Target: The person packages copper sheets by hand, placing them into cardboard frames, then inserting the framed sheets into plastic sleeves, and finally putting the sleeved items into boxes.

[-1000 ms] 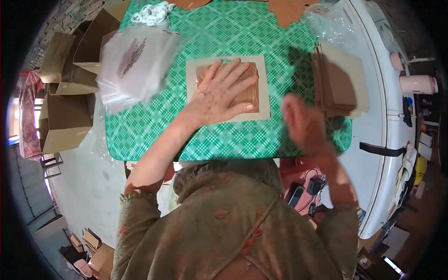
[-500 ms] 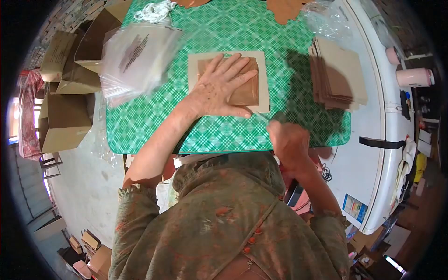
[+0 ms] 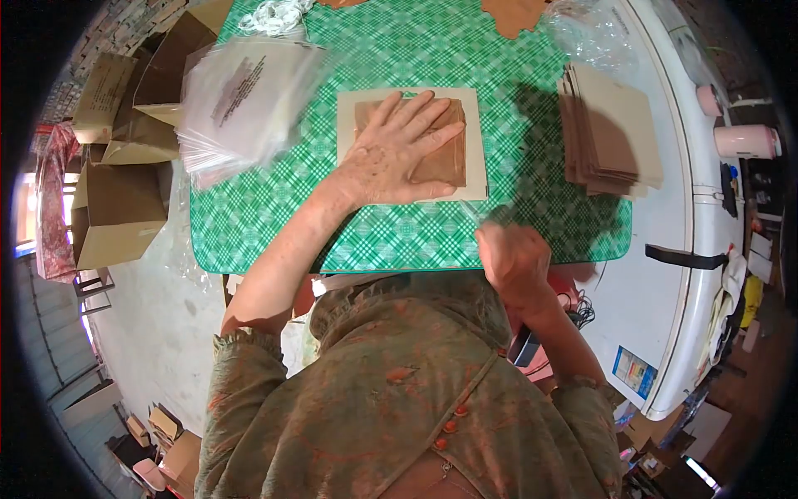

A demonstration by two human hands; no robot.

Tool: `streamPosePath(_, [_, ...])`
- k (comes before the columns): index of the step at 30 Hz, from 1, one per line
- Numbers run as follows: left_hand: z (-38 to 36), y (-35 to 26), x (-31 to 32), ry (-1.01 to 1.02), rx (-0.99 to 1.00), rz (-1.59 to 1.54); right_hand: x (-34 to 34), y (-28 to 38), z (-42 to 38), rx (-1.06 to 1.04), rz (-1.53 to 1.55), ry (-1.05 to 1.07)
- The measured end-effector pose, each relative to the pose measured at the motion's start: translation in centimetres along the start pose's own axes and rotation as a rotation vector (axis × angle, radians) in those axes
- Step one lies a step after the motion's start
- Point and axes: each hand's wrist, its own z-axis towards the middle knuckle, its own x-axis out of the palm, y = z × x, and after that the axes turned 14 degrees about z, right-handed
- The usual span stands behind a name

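Observation:
My left hand point(image 3: 397, 154) lies flat with fingers spread on a brown, leather-like square point(image 3: 443, 170). That square rests on a larger beige sheet point(image 3: 474, 133), cardboard-like, on the green plaid tablecloth point(image 3: 399, 237). Close to the table's front edge, my right hand point(image 3: 514, 256) is closed around a thin, pale, pointed tool point(image 3: 470, 209). Its tip reaches up to the lower right edge of the beige sheet; whether it touches is hard to tell. The fist hides the tool's grip, so its exact kind does not show.
Clear plastic bags point(image 3: 241, 108) lie piled at the left, below white cord point(image 3: 278, 17). Beige and brown sheets point(image 3: 611, 125) are stacked at the right. Brown pieces point(image 3: 514, 15) and crumpled plastic point(image 3: 590, 33) lie at the back. Cardboard boxes point(image 3: 120, 204) stand left of the table.
The view has shifted slightly. My left hand stays flat on the brown square, and my right hand keeps hold of the thin tool near the sheet's corner, barely moved.

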Motion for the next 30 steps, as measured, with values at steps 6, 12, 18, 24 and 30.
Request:
streamPosePath(6, [0.0,0.0,-0.1,0.005,-0.008,-0.004,0.1,0.7,-0.2,-0.031,0.029,-0.061])
streamPosePath(12, [0.0,-0.1,0.1,-0.025,-0.011,-0.014,1.0,0.1,0.2,-0.029,-0.011,-0.105])
streamPosePath(18, [0.0,0.0,0.3,-0.045,-0.003,-0.001,0.7,0.9,0.9,0.068,-0.086,-0.035])
streamPosePath(24, [0.0,0.0,0.0,-0.025,-0.004,-0.017,2.3,1.1,3.0,0.281,-0.094,-0.161])
streamPosePath(30, [0.0,0.0,-0.1,-0.028,-0.009,-0.030,3.0,1.8,4.3,0.510,0.000,-0.064])
